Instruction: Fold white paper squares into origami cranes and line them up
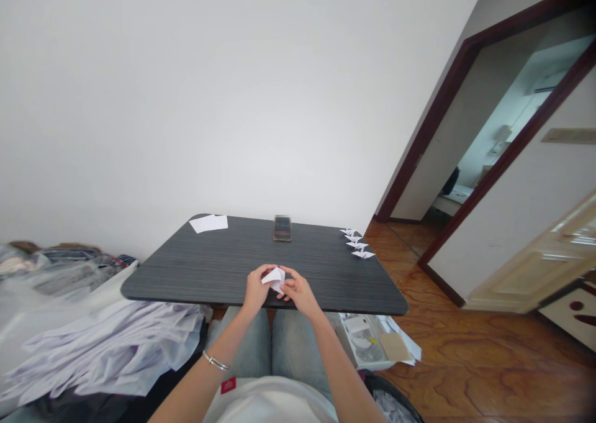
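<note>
From the head camera, the left hand (256, 289) and the right hand (298, 292) meet just above the near edge of the counter (218, 274), a dark grey wood-grain top. The grip of each hand is closed on the folded white paper (274, 280): the left fingers and thumb pinch it from one side, and the right fingertips (285, 285) press against it from the other. The paper sits between the two hands, lifted just off the counter, and its exact fold is partly hidden by the fingers.

Toward the far edge of the counter lie two loose white paper sheets (208, 223) at the left. A phone (282, 228), its screen blurred, stands near the middle of that edge. At the far right corner, a row of four small paper cranes (357, 243) lines the edge.

A silver bangle (215, 361) circles the left wrist. Below the near edge of the counter are the person's denim-covered knees (279, 342). Left of the counter, a heap of white fabric (102, 348) spills forward, and right of the knees, an open package (372, 342) sits below the counter's near corner. A wooden floor (465, 348) stretches away right of the counter, toward a dark-framed doorway (470, 131).
</note>
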### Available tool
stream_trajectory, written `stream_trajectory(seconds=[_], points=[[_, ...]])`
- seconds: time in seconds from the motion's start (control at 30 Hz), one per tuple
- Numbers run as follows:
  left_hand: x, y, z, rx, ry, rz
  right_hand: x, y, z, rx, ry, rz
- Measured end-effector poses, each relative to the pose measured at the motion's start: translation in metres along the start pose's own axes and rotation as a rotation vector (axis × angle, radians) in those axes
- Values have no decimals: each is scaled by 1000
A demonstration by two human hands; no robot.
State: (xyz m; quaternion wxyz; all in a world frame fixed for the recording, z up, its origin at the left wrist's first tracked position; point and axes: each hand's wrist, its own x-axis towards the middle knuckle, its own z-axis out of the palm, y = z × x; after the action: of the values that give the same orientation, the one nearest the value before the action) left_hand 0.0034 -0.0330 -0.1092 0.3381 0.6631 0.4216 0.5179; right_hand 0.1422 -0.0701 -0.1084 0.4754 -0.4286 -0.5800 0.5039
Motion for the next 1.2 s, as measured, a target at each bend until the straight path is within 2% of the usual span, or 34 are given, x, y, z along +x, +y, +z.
stream_trajectory(seconds=[0.4,0.83,1.03,1.2], points=[[-9,1,8,183,83,34,0,2,3,-18,29,12],[-8,1,8,191,24,122,1,1,2,5,47,17],[-7,12,7,129,-10,174,4,6,-1,142,183,2],[-10,22,3,92,-44,257,1,8,5,75,303,-64]])
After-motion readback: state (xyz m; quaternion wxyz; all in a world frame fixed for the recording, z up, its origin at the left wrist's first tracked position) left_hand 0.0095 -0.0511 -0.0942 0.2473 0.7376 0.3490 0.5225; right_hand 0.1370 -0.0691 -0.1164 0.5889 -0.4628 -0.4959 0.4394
